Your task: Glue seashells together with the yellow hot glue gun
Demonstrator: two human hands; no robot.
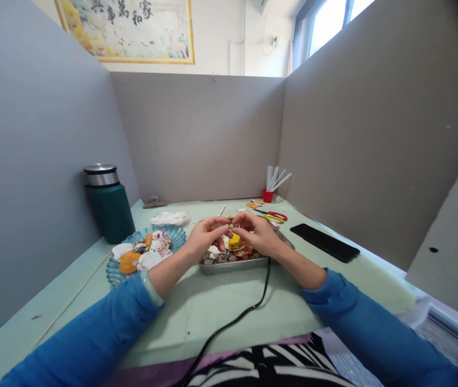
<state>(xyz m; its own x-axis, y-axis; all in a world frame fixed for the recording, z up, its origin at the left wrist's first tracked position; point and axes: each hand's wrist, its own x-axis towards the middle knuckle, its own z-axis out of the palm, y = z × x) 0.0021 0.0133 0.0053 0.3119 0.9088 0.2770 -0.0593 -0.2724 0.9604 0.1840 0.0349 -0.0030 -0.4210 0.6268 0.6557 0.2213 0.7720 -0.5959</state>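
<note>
Work at this moment looks like fine assembly or sorting done at the fingertips, above the middle of the pale green covered bench (220, 312). A dark green cylindrical flask with a steel lid (110, 207) stands by the bench's left edge toward the far corner. In front of it is a scalloped blue glass plate (111, 275) heaped with white and orange shells. A flat black phone (324, 242) lies along the right edge. At the centre a shallow stainless steel tray (232, 265) holds pebbles and more shells. Both forearms in blue sleeves come in from the near edge and converge over the tray, wrists raised and bent inward, knuckles up. The right hand (259, 234) is curled, its thumb and fingers closed on a small yellow piece (234, 240) held just above the tray. The left hand (204, 236) has its fingertips drawn together and meets the right at the same spot. The view is too small to tell whether the left hand grips the yellow piece or something finer. Any further handling calls, I judge, for a steady pinch and small, slow finger motion, since the piece is tiny and hangs over loose pebbles.
</note>
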